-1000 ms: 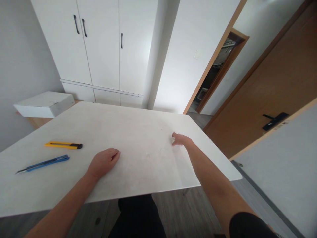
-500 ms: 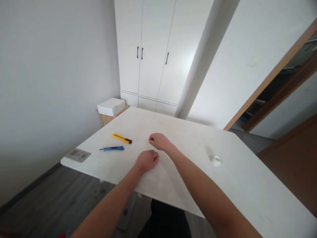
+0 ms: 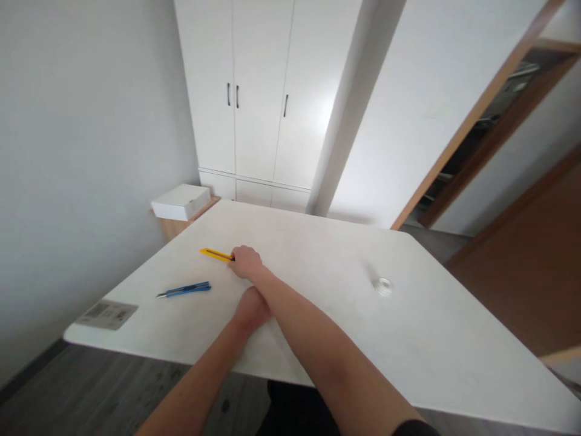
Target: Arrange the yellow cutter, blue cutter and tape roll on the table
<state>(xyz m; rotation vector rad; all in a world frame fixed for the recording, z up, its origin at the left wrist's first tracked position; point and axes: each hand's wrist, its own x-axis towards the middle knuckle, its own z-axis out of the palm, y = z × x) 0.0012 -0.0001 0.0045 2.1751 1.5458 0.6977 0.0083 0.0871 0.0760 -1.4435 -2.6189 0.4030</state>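
Note:
My right hand [image 3: 246, 262] has its fingers closed around the black end of a yellow utility knife [image 3: 215, 254], whose yellow handle points left along the white table [image 3: 313, 242]. Nearer to me lies a second utility knife [image 3: 185, 289], blue, with its blade tip showing at the left; neither hand touches it. My left hand [image 3: 252, 309] rests on the table below the right wrist. The right forearm crosses over it and hides its fingers.
A clear ring-shaped roll [image 3: 384, 286], perhaps tape, lies on the table's right side. A printed label [image 3: 106, 315] is at the left front corner. Beyond the far left corner sits a white box [image 3: 181, 201] on a wooden stand. White cabinets [image 3: 258, 121] stand behind.
My right hand has moved left and closed on the yellow utility knife's black end. My left hand is now partly under the right forearm. The camera view has shifted.

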